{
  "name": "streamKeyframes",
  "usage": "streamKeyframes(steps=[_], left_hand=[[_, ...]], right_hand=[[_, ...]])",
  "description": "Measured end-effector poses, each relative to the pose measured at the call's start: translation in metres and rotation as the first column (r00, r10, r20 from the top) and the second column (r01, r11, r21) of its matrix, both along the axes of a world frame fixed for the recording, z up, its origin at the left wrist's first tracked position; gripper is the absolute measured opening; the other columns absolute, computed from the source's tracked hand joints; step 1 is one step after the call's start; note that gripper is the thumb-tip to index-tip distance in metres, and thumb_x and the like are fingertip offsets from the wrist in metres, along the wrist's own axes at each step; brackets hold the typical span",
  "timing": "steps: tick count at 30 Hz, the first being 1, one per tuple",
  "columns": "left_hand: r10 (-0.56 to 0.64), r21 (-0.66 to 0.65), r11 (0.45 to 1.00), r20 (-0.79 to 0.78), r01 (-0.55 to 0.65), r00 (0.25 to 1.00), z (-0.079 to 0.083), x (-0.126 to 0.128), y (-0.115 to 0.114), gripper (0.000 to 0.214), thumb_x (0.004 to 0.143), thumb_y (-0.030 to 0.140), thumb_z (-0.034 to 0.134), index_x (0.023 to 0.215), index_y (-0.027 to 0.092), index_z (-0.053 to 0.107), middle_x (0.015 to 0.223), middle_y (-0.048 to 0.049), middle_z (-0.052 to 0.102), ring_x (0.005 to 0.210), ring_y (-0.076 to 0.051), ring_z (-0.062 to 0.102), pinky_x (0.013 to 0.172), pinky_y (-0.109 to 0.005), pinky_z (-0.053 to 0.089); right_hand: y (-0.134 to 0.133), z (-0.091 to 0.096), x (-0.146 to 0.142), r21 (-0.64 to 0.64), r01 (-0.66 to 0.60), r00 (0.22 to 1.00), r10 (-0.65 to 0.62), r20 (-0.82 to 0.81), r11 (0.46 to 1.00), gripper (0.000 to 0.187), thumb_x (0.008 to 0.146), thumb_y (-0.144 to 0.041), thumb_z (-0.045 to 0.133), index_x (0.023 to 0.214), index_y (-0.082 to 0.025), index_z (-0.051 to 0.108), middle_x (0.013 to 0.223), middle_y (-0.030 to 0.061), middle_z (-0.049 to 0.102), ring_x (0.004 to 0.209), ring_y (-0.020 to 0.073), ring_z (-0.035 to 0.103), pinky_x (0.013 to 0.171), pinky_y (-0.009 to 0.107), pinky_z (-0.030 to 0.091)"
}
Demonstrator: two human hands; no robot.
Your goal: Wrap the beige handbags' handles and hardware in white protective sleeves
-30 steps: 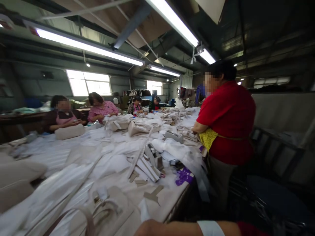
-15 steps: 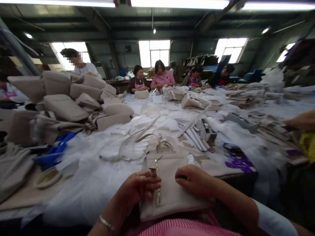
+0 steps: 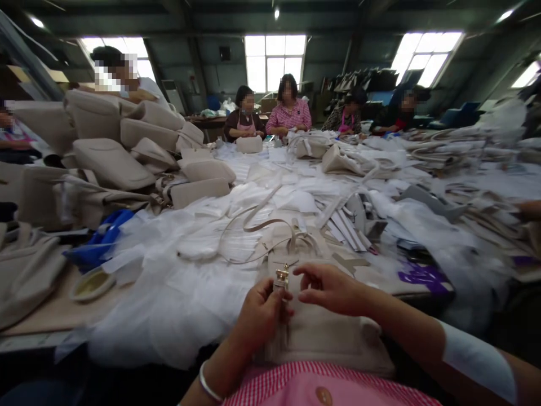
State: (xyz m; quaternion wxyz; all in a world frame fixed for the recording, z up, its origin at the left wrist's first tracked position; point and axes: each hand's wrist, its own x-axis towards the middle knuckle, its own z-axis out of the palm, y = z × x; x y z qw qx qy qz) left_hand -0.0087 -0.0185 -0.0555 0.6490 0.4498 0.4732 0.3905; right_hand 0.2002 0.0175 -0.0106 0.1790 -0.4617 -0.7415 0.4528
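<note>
A beige handbag (image 3: 329, 332) lies before me at the table's front edge, its handles and long strap (image 3: 270, 224) stretching away over white packing sheets. My left hand (image 3: 266, 304) pinches a beige strap end with a gold-coloured metal clasp (image 3: 282, 276) above the bag's left side. To the right of the clasp is my right hand (image 3: 327, 287), its thumb and fingers apart with nothing between them. Its fingertips are close to the clasp but look separate from it.
Beige bags (image 3: 114, 163) are piled high on the left. In front of them are a blue plastic item (image 3: 101, 239) and a shallow round dish (image 3: 93, 283). White sheets (image 3: 203, 282) cover the table. Several co-workers, one a person in a checked shirt (image 3: 289, 115), work beyond it.
My left hand has raised the clasp off the bag. My right hand has lifted from the bag, moved towards the clasp and spread its fingers. The view has tilted downward.
</note>
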Motion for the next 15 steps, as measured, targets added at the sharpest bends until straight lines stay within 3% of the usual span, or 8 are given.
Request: streamKeyframes(steps=[5, 6, 8, 10, 11, 13, 15], left_hand=[[-0.060, 0.040, 0.998, 0.049, 0.058, 0.997, -0.005, 0.006, -0.003, 0.034, 0.089, 0.051, 0.060, 0.085, 0.019, 0.052, 0.063, 0.0069, 0.044, 0.048, -0.006, 0.035, 0.044, -0.018, 0.028], [-0.081, 0.029, 0.996, 0.078, 0.079, 0.994, -0.006, 0.004, -0.003, 0.034, 0.088, 0.052, 0.061, 0.090, 0.019, 0.053, 0.064, 0.0067, 0.044, 0.049, -0.006, 0.034, 0.045, -0.018, 0.027], [-0.115, 0.024, 0.993, 0.118, 0.113, 0.986, -0.006, 0.003, 0.000, 0.039, 0.086, 0.055, 0.062, 0.098, 0.018, 0.055, 0.067, 0.0058, 0.045, 0.050, -0.006, 0.034, 0.045, -0.019, 0.025], [-0.122, 0.008, 0.992, 0.107, 0.122, 0.987, -0.007, 0.004, 0.004, 0.044, 0.086, 0.060, 0.058, 0.095, 0.018, 0.056, 0.064, 0.0054, 0.045, 0.048, -0.006, 0.031, 0.043, -0.020, 0.022], [-0.112, -0.008, 0.993, 0.089, 0.114, 0.990, -0.008, 0.006, 0.007, 0.045, 0.087, 0.063, 0.056, 0.090, 0.017, 0.056, 0.061, 0.0057, 0.044, 0.046, -0.006, 0.030, 0.043, -0.021, 0.020], [-0.091, -0.041, 0.995, 0.063, 0.094, 0.994, -0.010, 0.011, 0.011, 0.048, 0.086, 0.065, 0.054, 0.082, 0.017, 0.054, 0.058, 0.0065, 0.041, 0.045, -0.006, 0.027, 0.042, -0.021, 0.018], [-0.108, -0.067, 0.991, 0.082, 0.114, 0.991, -0.012, 0.015, 0.015, 0.049, 0.084, 0.066, 0.058, 0.080, 0.017, 0.053, 0.060, 0.0060, 0.042, 0.047, -0.006, 0.030, 0.044, -0.021, 0.020]], right_hand=[[0.027, -0.004, -0.038, 0.054, 0.114, 0.991, -0.110, -0.076, 0.992, 0.010, 0.076, -0.025, 0.068, 0.072, -0.015, 0.068, 0.059, -0.0025, 0.059, 0.055, 0.0099, 0.050, 0.051, 0.021, 0.035], [0.031, -0.007, -0.041, 0.011, 0.131, 0.987, -0.129, -0.093, 0.991, 0.009, 0.076, -0.022, 0.066, 0.070, -0.015, 0.067, 0.058, -0.0026, 0.059, 0.054, 0.0096, 0.049, 0.050, 0.021, 0.035], [0.034, -0.011, -0.042, -0.190, 0.139, 0.977, -0.165, -0.132, 0.972, 0.011, 0.078, -0.020, 0.060, 0.068, -0.016, 0.063, 0.053, -0.0035, 0.056, 0.047, 0.0090, 0.046, 0.046, 0.021, 0.033], [0.035, -0.015, -0.041, -0.384, 0.119, 0.970, -0.189, -0.151, 0.916, 0.015, 0.081, -0.023, 0.055, 0.068, -0.017, 0.058, 0.052, -0.0042, 0.054, 0.042, 0.0085, 0.041, 0.043, 0.021, 0.031], [0.035, -0.015, -0.039, -0.406, 0.108, 0.969, -0.188, -0.161, 0.907, 0.015, 0.083, -0.024, 0.054, 0.070, -0.017, 0.057, 0.054, -0.0039, 0.055, 0.042, 0.0085, 0.042, 0.043, 0.021, 0.032], [0.034, -0.014, -0.035, -0.284, 0.094, 0.977, -0.144, -0.160, 0.954, 0.012, 0.081, -0.027, 0.059, 0.075, -0.017, 0.059, 0.062, -0.0027, 0.059, 0.051, 0.0090, 0.048, 0.048, 0.020, 0.036], [0.034, -0.012, -0.030, -0.049, 0.076, 0.994, -0.080, -0.081, 0.996, 0.017, 0.072, -0.029, 0.072, 0.080, -0.016, 0.062, 0.068, -0.0028, 0.060, 0.060, 0.0100, 0.051, 0.053, 0.019, 0.037]])
